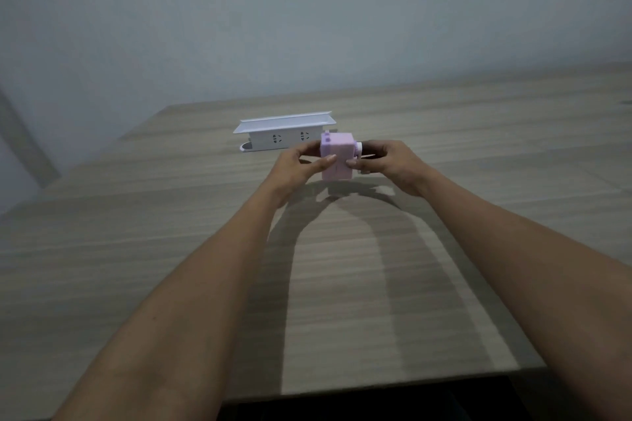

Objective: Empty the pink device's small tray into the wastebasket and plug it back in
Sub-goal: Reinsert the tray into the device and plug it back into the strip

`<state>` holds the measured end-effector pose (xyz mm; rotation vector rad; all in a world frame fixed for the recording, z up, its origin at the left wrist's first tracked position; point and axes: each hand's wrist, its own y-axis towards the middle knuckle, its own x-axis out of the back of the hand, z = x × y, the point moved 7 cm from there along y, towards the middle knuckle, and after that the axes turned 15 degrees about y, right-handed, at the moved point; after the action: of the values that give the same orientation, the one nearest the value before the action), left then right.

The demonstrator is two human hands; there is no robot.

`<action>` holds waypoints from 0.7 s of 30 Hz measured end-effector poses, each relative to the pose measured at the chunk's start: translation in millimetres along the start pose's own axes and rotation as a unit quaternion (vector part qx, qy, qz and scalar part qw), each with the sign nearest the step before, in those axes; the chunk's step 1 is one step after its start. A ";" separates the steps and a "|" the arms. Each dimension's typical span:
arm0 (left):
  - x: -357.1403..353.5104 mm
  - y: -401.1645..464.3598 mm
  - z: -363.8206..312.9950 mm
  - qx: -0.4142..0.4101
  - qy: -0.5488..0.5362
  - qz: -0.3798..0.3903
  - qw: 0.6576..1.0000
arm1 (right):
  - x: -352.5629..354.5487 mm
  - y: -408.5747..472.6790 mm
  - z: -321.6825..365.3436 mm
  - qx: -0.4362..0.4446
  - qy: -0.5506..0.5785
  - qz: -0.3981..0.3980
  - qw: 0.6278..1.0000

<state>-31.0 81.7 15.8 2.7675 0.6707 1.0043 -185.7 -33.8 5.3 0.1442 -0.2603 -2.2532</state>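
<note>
The pink device sits between the two hands, lifted clear of the wooden table, with its shadow on the wood below. The left hand grips its left side, thumb laid across the near face and fingers curled round behind. The right hand grips its right side, thumb tip pressed on the near face at the lower right edge. A short white and dark stub sticks out of the device's right side, just above the right hand's fingers; what it is cannot be made out

Just behind the device, to its left, a white power strip stands on the table with two sockets facing the camera and a flat white shelf along its top. Its right end is hidden by the device, so whether they touch cannot be told. The small tray cannot be picked out on the blurred pink body. Both forearms run in from the bottom edge, cut off by it
</note>
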 end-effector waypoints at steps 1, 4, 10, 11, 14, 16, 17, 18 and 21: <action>0.1 13.3 0.0 -0.002 0.001 0.000 1.000 | 4.9 9.0 0.8 0.005 0.000 -0.002 1.000; -3.0 50.6 2.2 0.000 0.001 0.002 1.000 | 20.8 35.8 -0.6 0.020 -0.007 -0.006 1.000; -14.2 115.6 20.3 0.015 0.004 -0.007 1.000 | 49.1 91.1 -12.2 0.033 -0.010 -0.010 0.999; -15.5 123.6 24.0 0.019 0.002 -0.010 1.000 | 52.7 100.5 -16.7 0.032 -0.011 -0.012 0.999; -29.0 142.7 37.0 0.034 -0.008 -0.004 0.999 | 65.4 119.8 -34.0 0.022 -0.003 -0.026 0.999; -38.9 149.4 49.1 0.043 -0.016 0.004 0.999 | 69.7 125.9 -47.6 0.016 0.001 -0.033 0.999; -43.1 152.0 54.7 0.044 -0.020 0.006 0.999 | 70.1 127.8 -53.3 0.013 0.001 -0.033 0.999; -46.4 154.3 58.9 0.042 -0.022 0.005 0.999 | 70.3 129.3 -57.3 0.010 0.000 -0.033 0.999; -50.9 158.5 66.9 0.044 -0.028 0.001 0.999 | 74.8 135.0 -63.7 -0.002 0.001 -0.034 0.999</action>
<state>34.7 -80.5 -24.4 2.8596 0.7218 0.9144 -120.7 -184.4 -26.0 0.1564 -0.2541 -2.3201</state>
